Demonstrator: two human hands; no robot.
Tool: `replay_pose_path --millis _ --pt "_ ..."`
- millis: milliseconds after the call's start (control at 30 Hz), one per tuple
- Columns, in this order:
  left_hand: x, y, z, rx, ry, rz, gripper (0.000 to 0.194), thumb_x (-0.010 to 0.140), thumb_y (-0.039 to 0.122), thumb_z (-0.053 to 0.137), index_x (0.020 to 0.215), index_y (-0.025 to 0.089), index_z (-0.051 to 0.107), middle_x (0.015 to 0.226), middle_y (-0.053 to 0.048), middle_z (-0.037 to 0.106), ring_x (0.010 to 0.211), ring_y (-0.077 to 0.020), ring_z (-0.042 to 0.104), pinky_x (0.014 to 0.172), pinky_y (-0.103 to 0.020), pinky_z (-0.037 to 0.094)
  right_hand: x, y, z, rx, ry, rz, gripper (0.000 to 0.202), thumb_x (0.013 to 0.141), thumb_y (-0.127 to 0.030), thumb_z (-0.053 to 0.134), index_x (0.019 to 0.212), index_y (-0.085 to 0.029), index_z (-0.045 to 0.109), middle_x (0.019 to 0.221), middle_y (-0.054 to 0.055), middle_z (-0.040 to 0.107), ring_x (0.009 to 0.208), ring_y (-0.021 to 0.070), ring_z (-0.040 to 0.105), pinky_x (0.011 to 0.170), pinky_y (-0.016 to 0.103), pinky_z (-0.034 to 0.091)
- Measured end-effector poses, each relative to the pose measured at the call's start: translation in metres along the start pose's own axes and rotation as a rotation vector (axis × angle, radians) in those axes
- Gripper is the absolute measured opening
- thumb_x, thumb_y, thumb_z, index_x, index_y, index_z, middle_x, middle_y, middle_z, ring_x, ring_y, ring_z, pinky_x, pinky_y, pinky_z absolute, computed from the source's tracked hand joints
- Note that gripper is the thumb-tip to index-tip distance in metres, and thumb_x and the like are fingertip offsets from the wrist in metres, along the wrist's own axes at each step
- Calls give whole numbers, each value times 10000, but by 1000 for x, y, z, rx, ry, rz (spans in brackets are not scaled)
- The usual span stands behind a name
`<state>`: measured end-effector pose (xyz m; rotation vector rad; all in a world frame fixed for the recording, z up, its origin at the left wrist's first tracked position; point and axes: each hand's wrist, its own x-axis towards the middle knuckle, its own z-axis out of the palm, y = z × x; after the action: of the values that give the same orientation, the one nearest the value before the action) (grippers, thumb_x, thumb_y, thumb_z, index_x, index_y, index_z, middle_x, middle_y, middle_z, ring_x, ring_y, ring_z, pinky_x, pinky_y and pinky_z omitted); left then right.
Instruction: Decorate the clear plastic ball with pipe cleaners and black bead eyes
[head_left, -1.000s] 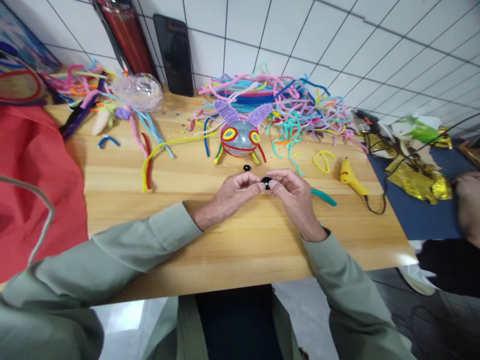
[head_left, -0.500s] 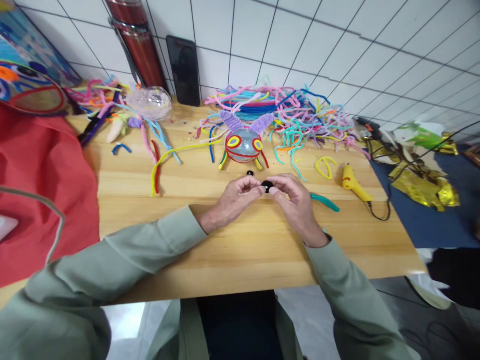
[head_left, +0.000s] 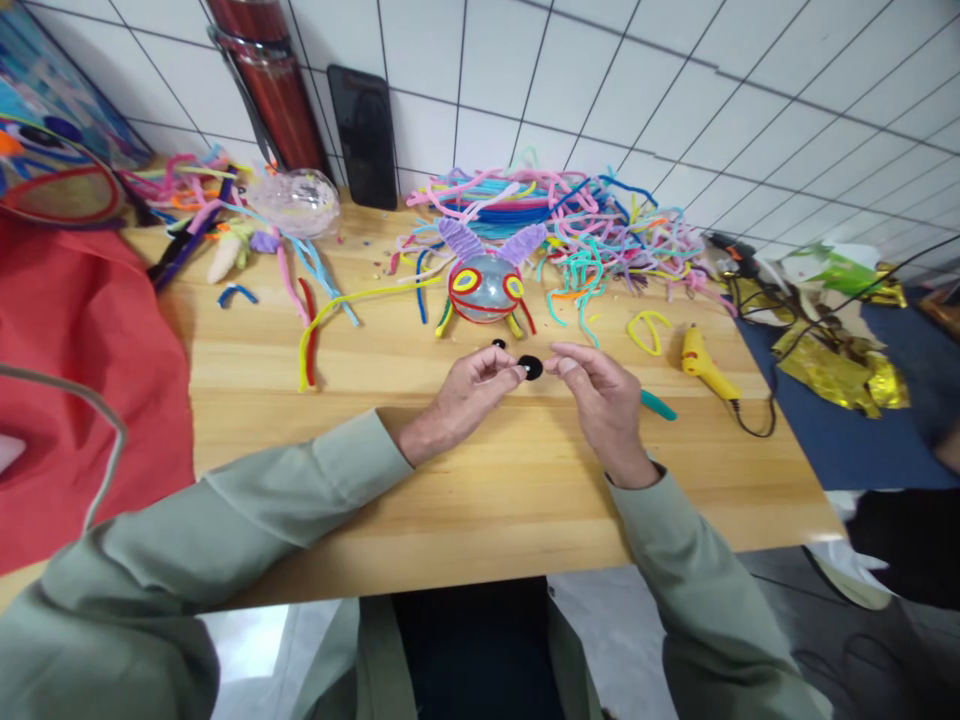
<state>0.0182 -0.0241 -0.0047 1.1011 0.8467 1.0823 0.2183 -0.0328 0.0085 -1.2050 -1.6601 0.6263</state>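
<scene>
A small black disc (head_left: 531, 367) is pinched between the thumb and fingers of my left hand (head_left: 469, 393). Just to its right, my right hand (head_left: 598, 397) has its thumb and fingertips pressed together; what they hold, if anything, is too small to tell. A second small black piece (head_left: 499, 344) lies on the table behind my left fingers. Beyond my hands stands a clear ball figure (head_left: 486, 286) with purple ears, red and yellow rings for eyes and short yellow and green legs. A teal strip (head_left: 658, 405) lies to the right of my right hand.
A yellow glue gun (head_left: 709, 366) with a black cord lies at the right. Piled pipe cleaners (head_left: 517, 200) line the wall, near a phone (head_left: 363, 137) and a red flask (head_left: 274, 95). Red cloth (head_left: 90, 390) covers the left side; gold foil (head_left: 832, 370) lies at the far right.
My right hand has moved off the black disc, a little to the right, while my left hand keeps it. More of the disc's face shows. The view has shifted slightly.
</scene>
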Motion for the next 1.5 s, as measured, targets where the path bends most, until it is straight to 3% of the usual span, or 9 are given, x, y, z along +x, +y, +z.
replay_pose_path --millis 133,267,533,667,833,1033,1200,1500 --pt "0 0 0 3 0 23 315 803 446 803 765 203 606 687 58 539 658 -98 468 654 -253 400 4 -7 -5 -174 -145 -208 353 985 -258 728 1320 -357 782 1201 56 793 1034 250 749 955 476 632" --pt "-1 0 -1 19 -4 20 319 804 457 807 781 203 615 703 58 540 682 -104 487 675 -252 414 6 -6 -6 -248 -240 -257 365 992 -218 700 1326 -346 773 1137 62 777 1019 251 737 928 458 631" --pt "-2 -4 0 79 29 75 292 817 432 794 802 183 644 761 32 616 713 -109 514 702 -259 424 5 -3 0 -318 -201 -354 308 980 -208 719 1266 -310 772 1129 87 791 1059 278 750 930 467 635" --pt "-4 -1 1 41 48 101 279 856 445 763 832 190 652 747 39 588 687 -110 495 684 -261 429 9 -8 4 -333 -170 -404 325 978 -180 683 1273 -293 762 1130 95 799 1033 276 749 928 461 633" --pt "-5 0 0 2 108 66 269 914 457 713 869 202 640 717 52 512 605 -101 425 572 -252 365 46 -10 15 -314 -41 -313 274 971 -244 701 1228 -292 781 1086 75 769 905 241 699 840 419 612" --pt "-3 -2 -3 34 92 29 270 908 449 712 847 195 644 741 36 547 603 -97 434 562 -245 361 89 13 39 -191 44 -172 291 939 -245 722 1220 -265 794 1041 45 726 852 200 654 803 360 595" --pt "-3 -4 -3 78 81 28 259 908 440 684 858 188 652 708 44 522 612 -102 424 573 -252 355 93 26 45 -153 62 -184 305 926 -238 726 1224 -257 791 1012 35 727 837 192 656 801 355 600" --pt "-2 -5 -4 137 62 56 219 908 400 651 827 196 648 698 44 522 656 -119 442 653 -279 396 93 26 49 -107 37 -176 276 927 -225 713 1189 -261 792 999 32 747 842 194 674 813 358 605"
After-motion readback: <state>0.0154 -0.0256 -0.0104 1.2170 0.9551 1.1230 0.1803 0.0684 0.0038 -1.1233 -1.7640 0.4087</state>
